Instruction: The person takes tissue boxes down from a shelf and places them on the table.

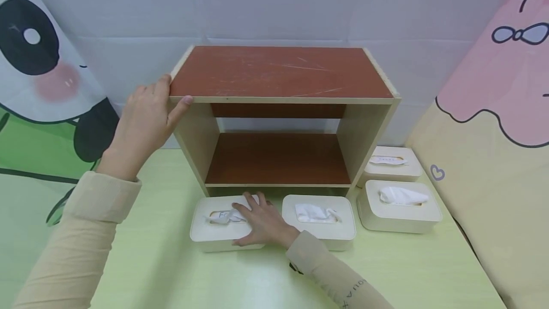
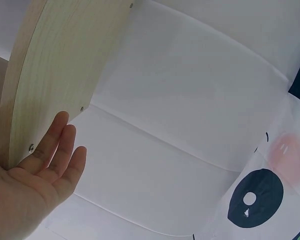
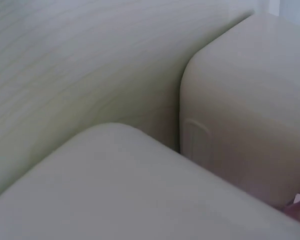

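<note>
A wooden shelf unit [image 1: 283, 73] with a red-brown top stands on the table, its front facing me. My left hand [image 1: 143, 118] holds its upper left front corner, thumb over the front edge. In the left wrist view, that hand's fingers [image 2: 60, 142] lie along the outer side panel [image 2: 65, 60]. Before the shelf sits a white tissue box [image 1: 201, 225]. My right hand [image 1: 266, 223] grips this box's right end, thumb at the front wall and fingers across the lid. Right beside it is a second tissue box [image 1: 345, 221]. The right wrist view shows box walls [image 3: 230, 100] up close.
Two more tissue boxes, a nearer one [image 1: 401, 225] and a farther one [image 1: 411, 161], stand to the right of the shelf. Printed cloth with cartoon figures hangs at both sides, and a pale wall cloth [image 1: 274, 4] is behind. The light green tabletop [image 1: 171, 271] extends in front.
</note>
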Available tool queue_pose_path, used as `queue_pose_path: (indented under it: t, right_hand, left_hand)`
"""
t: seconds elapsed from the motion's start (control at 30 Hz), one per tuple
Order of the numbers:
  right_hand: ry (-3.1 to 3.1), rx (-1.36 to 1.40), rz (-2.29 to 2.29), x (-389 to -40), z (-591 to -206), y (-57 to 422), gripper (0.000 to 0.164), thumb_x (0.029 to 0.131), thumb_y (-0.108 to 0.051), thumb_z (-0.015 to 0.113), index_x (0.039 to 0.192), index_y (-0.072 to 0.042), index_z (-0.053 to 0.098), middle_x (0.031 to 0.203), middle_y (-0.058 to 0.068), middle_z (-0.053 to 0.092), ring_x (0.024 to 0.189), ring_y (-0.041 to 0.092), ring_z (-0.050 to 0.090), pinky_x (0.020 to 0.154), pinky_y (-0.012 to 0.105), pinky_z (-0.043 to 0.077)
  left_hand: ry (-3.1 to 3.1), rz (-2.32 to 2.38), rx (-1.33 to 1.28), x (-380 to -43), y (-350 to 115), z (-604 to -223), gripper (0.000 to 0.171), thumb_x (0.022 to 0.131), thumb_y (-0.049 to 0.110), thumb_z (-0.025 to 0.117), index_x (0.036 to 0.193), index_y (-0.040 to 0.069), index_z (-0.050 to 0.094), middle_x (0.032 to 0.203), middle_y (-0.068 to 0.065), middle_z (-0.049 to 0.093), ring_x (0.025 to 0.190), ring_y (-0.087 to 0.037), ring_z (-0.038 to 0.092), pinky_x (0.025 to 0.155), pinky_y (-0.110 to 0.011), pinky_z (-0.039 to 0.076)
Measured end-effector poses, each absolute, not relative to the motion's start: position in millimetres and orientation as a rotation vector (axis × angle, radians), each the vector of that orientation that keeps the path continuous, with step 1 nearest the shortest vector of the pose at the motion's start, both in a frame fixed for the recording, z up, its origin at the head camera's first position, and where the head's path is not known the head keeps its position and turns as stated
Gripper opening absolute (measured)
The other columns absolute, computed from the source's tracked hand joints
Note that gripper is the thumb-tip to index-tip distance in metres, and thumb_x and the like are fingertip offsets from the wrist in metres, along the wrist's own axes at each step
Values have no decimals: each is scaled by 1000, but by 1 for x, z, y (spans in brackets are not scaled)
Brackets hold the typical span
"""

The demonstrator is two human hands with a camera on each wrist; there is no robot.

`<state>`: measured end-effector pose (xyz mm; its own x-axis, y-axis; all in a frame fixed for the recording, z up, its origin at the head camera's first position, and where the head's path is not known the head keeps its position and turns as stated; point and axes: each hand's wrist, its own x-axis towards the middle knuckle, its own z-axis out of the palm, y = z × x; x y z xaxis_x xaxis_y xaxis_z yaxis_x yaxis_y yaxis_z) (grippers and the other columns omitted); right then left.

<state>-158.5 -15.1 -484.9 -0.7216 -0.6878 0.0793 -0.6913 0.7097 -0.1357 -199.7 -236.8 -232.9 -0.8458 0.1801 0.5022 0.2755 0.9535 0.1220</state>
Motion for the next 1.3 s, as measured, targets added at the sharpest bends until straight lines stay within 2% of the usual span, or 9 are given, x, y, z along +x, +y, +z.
queue_pose_path:
  t: [0.4, 0.6, 0.7, 0.83, 1.03, 1.3]
  right_hand:
    - [-2964, 1219, 337, -159, -481, -15, 92, 70, -74, 54, 143, -28, 25, 151, 7, 16, 133, 42, 24, 97, 51, 39]
    - [-2962, 1225, 302, -159, -480, -14, 96, 68, -79, 49, 144, -26, 23, 152, 7, 15, 135, 40, 22, 100, 54, 34]
    - [-2938, 1235, 302, -160, -479, -12, 94, 71, -79, 45, 145, -25, 23, 152, 7, 15, 135, 39, 21, 102, 55, 31]
    - [-2881, 1246, 325, -160, -474, -8, 86, 78, -74, 41, 144, -21, 25, 151, 7, 21, 135, 38, 22, 103, 56, 28]
    - [-2774, 1221, 280, -162, -462, 0, 72, 88, -64, 36, 141, -17, 31, 143, 3, 37, 132, 32, 30, 105, 50, 28]
    - [-2664, 1156, 273, -161, -434, 21, 62, 91, -56, 37, 139, -16, 35, 138, -1, 43, 123, 23, 40, 103, 47, 31]
  left_hand:
    - [-2602, -272, -321, -200, -238, -233, 62, 94, 47, 39, 124, -7, 38, 99, -29, 56, 80, -42, 46, 77, -55, 37]
    - [-2610, -267, -318, -200, -237, -233, 62, 95, 46, 39, 126, -7, 37, 101, -29, 56, 82, -42, 47, 78, -56, 37]
    - [-2622, -273, -311, -199, -237, -233, 62, 94, 48, 38, 125, -6, 37, 100, -28, 55, 83, -42, 47, 78, -56, 37]
    - [-2612, -270, -318, -198, -236, -232, 60, 94, 47, 39, 121, -7, 38, 95, -27, 55, 81, -42, 47, 76, -56, 37]
    - [-2611, -265, -320, -199, -236, -231, 60, 94, 48, 39, 121, -7, 38, 94, -27, 55, 79, -42, 47, 75, -55, 38]
    - [-2599, -265, -331, -200, -237, -231, 59, 95, 47, 39, 120, -7, 39, 92, -27, 55, 78, -42, 47, 73, -56, 38]
